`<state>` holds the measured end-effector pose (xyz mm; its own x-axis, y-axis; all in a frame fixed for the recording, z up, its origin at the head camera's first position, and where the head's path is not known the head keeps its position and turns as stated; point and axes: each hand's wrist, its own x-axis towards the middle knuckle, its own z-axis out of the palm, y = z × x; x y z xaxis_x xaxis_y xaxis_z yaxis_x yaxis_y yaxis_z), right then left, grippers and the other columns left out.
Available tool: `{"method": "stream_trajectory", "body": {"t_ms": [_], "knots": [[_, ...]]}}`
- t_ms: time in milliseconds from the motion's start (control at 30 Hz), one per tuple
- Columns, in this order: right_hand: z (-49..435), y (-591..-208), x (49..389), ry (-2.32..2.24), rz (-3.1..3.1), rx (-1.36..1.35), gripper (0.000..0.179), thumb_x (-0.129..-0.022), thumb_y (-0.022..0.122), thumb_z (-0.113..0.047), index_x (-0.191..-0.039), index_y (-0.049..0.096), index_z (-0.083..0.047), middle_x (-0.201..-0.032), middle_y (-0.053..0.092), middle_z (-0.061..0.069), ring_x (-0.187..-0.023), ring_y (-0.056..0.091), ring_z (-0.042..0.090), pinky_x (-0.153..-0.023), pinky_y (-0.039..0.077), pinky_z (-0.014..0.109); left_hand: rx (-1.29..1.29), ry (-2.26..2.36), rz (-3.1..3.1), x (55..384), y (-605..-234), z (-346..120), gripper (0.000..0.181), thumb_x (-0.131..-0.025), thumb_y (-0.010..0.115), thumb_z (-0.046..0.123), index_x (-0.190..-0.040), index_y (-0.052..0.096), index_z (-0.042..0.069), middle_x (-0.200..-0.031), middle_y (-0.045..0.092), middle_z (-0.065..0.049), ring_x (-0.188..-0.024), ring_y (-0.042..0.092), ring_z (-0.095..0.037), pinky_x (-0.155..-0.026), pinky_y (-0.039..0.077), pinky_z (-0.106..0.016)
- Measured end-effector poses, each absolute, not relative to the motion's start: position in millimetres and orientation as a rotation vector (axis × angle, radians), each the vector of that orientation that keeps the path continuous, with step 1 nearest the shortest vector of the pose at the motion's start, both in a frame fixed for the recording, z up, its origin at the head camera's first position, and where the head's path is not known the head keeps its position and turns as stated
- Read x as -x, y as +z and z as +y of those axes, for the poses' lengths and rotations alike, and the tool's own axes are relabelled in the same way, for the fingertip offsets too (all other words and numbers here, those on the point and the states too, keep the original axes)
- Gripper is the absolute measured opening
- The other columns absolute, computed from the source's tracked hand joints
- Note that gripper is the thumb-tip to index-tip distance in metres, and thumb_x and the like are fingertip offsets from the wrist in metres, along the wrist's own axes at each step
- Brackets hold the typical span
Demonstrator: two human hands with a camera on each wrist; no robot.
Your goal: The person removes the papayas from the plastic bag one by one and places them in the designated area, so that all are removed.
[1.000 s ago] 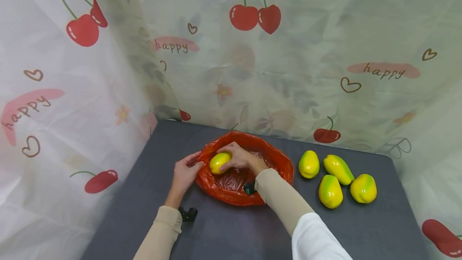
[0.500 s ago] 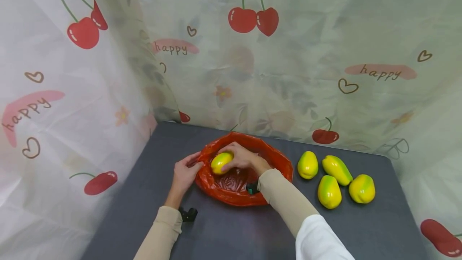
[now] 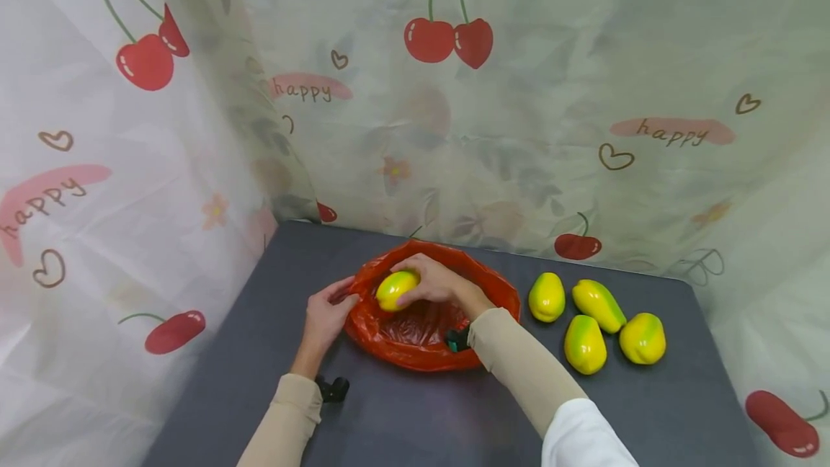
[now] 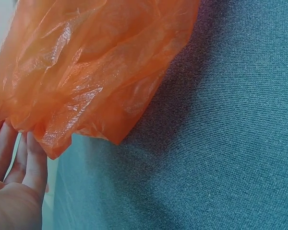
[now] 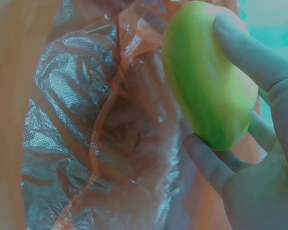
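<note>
A red plastic bag [image 3: 415, 359] sits with its mouth spread wide on the dark grey table. My right hand [image 3: 436, 281] reaches inside the mouth and grips a yellow-green mango [image 3: 397, 290] near the left side. In the right wrist view, thumb and fingers wrap the mango [image 5: 206, 76] above the crinkled inner plastic. My left hand [image 3: 326, 317] holds the bag's left rim between thumb and fingers. The left wrist view shows its fingers [image 4: 36, 163] at the bag's edge, their tips partly hidden by the plastic.
Several more mangoes stand right of the bag: one nearest it [image 3: 547, 297], a longer one [image 3: 598, 305] behind, and others in front and farther right [image 3: 643, 339]. A cherry-printed curtain [image 3: 519, 128] closes off the table's back and sides.
The scene has shifted slightly left and down with the head camera. Both hands keep their holds; the mango stays inside the bag's mouth, with only slight movement.
</note>
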<state>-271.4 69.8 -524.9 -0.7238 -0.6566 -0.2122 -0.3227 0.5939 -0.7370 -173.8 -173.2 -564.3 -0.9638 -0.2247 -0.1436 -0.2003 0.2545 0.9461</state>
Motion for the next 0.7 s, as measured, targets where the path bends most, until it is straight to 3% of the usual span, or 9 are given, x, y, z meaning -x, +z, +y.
{"method": "stream_trajectory", "body": {"t_ms": [267, 500, 700], "knots": [[81, -500, 262, -1.027, 2.379, 0.810, 0.066, -0.082, 0.085, -0.037, -0.142, 0.060, -0.022, -0.142, 0.049, 0.004, -0.119, 0.050, 0.022, -0.103, 0.048, 0.040, -0.440, -1.855, -2.477, 173, -564, -173, 0.040, -0.097, 0.069, 0.024, -0.136, 0.066, 0.016, -0.136, 0.068, -0.010, -0.124, 0.067, -0.026, -0.105, 0.055, -0.044], [95, -492, 257, -1.123, 2.413, 0.741, 0.063, -0.079, 0.085, -0.046, -0.135, 0.062, -0.029, -0.137, 0.050, 0.000, -0.112, 0.052, 0.020, -0.097, 0.049, 0.037, -0.438, -1.840, -2.485, 172, -563, -171, 0.040, -0.097, 0.068, 0.022, -0.136, 0.066, 0.016, -0.138, 0.067, -0.011, -0.125, 0.066, -0.028, -0.104, 0.055, -0.043], [108, -488, 252, -1.233, 2.407, 0.677, 0.058, -0.079, 0.086, -0.045, -0.131, 0.064, -0.031, -0.128, 0.048, 0.001, -0.107, 0.053, 0.022, -0.090, 0.050, 0.036, -0.385, -1.825, -2.485, 173, -565, -170, 0.040, -0.097, 0.070, 0.023, -0.136, 0.066, 0.014, -0.136, 0.068, -0.012, -0.122, 0.068, -0.027, -0.102, 0.057, -0.042]]}}
